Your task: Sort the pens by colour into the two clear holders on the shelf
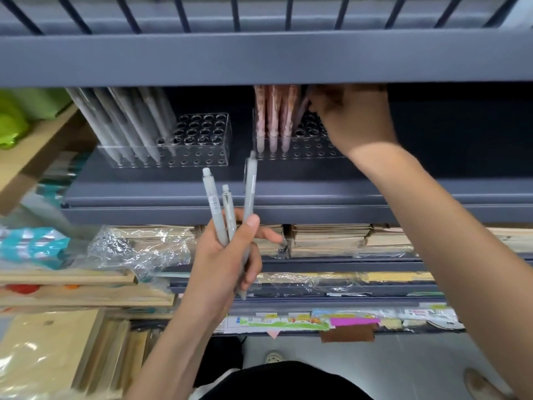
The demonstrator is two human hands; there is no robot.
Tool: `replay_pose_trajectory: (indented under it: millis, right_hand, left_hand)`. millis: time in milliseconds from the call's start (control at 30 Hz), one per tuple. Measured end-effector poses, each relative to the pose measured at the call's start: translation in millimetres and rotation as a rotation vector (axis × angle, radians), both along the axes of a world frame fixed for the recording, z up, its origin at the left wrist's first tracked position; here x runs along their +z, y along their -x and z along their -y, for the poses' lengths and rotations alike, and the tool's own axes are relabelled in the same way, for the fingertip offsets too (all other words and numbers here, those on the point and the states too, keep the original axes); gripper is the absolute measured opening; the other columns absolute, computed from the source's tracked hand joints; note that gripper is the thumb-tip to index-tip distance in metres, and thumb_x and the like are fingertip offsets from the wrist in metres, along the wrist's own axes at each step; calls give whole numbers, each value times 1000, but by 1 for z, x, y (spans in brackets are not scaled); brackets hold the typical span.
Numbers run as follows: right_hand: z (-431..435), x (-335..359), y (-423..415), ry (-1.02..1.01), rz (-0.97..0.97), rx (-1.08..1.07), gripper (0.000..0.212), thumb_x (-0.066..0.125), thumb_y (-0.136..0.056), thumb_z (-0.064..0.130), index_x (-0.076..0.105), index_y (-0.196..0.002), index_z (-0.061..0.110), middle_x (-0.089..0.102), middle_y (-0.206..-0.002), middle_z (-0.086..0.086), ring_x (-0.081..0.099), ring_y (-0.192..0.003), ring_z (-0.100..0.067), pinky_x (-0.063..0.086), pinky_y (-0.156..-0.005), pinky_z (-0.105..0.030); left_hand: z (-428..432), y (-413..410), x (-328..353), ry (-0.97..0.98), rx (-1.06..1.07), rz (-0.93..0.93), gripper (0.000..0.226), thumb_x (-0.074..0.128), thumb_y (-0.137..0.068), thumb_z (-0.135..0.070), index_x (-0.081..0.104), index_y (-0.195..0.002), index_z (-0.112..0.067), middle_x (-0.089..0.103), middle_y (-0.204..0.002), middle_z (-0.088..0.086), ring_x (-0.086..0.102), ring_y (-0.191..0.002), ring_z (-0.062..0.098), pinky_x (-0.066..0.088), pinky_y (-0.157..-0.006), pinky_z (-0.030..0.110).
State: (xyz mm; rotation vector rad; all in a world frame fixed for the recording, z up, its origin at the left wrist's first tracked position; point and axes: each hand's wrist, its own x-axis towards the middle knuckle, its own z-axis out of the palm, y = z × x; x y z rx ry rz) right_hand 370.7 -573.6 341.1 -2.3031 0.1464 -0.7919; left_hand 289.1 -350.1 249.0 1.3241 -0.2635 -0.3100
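Observation:
Two clear holders stand on the grey shelf (202,194). The left holder (202,140) carries several grey pens (127,125) leaning left. In the right holder (305,145) stand three pink pens (274,116). My left hand (227,255) grips three grey pens (227,203), tips down, below the shelf's front edge. My right hand (352,119) reaches over the right holder and pinches a pink pen (302,111) next to the standing pink ones. Its upper end is hidden under the shelf above.
A grey shelf board (259,59) overhangs the holders. Stacks of brown notebooks (328,238) and plastic-wrapped packs (138,246) fill the shelf below. Wooden boxes (57,284) and a green item (11,122) sit at left. Coloured stickers (302,321) lie lower down.

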Motion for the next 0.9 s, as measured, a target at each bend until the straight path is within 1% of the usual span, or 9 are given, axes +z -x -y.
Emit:
replay_pose_trajectory:
  millis: [67,233,300,433,567,667,767,800,900]
  right_hand:
    - [-2,2,-4,52,-78,33,29,48,-93,25,65,-112,12,68,-111,-7,60,-111,-25,42,-100,-33]
    - [-4,1,-9,133,-120,-1,30,45,-95,21,64,-115,10,65,-121,-11,56,-117,-29,40,-99,-30]
    - [-5,2,-9,114,-126,4,30,45,-94,23,65,-114,11,65,-122,-11,57,-115,-30,41,-98,-30]
    - [-7,6,-11,90,-159,30,29,47,-96,23,65,-115,12,65,-121,-11,58,-114,-30,39,-94,-28]
    - [-8,9,-11,94,-225,48,27,46,-97,25,63,-116,16,66,-114,-7,60,-105,-26,36,-81,-23]
    - [-10,8,-5,79,-201,-19,18,50,-94,23,65,-96,12,66,-98,-2,62,-94,-19,38,-74,-21]
    - [-15,4,10,-92,-60,-154,22,54,-90,18,71,-91,5,72,-91,-11,66,-88,-26,52,-85,-36]
    - [-21,3,19,-178,7,-156,19,55,-88,16,72,-91,9,72,-88,-9,67,-84,-26,53,-83,-38]
    - [-52,-5,50,-449,114,-32,22,55,-82,7,70,-86,23,70,-75,6,62,-66,-11,50,-65,-27]
  left_hand:
    - [0,0,1,-8,0,-2,18,57,-97,-37,67,-81,-34,73,-86,15,39,-35,16,34,-37,19]
    - [-4,-1,0,-7,17,1,13,60,-95,-34,64,-84,-28,73,-87,14,40,-35,16,33,-36,19]
    - [-4,-1,0,3,16,-7,10,63,-92,-35,67,-87,-28,75,-90,13,44,-36,15,33,-35,18]
    - [-7,0,-2,9,34,-54,18,64,-89,-42,73,-97,-29,76,-94,12,48,-37,14,32,-31,17]
    - [-13,-2,-2,-6,40,-59,21,64,-89,-47,74,-101,-33,76,-92,9,42,-36,10,30,-33,16]
    - [-21,-5,-5,12,36,-54,19,63,-91,-40,74,-103,-30,74,-89,8,36,-36,9,29,-33,15]
    - [-31,-7,-6,85,14,-55,21,65,-90,-35,76,-101,-21,72,-87,8,33,-37,9,28,-32,16]
    - [-34,-7,-6,99,9,-56,24,65,-88,-35,76,-100,-19,71,-86,8,32,-37,9,28,-32,16]
    - [-45,-10,-7,121,13,-59,23,64,-89,-30,75,-103,-15,68,-84,6,32,-38,9,28,-33,16]
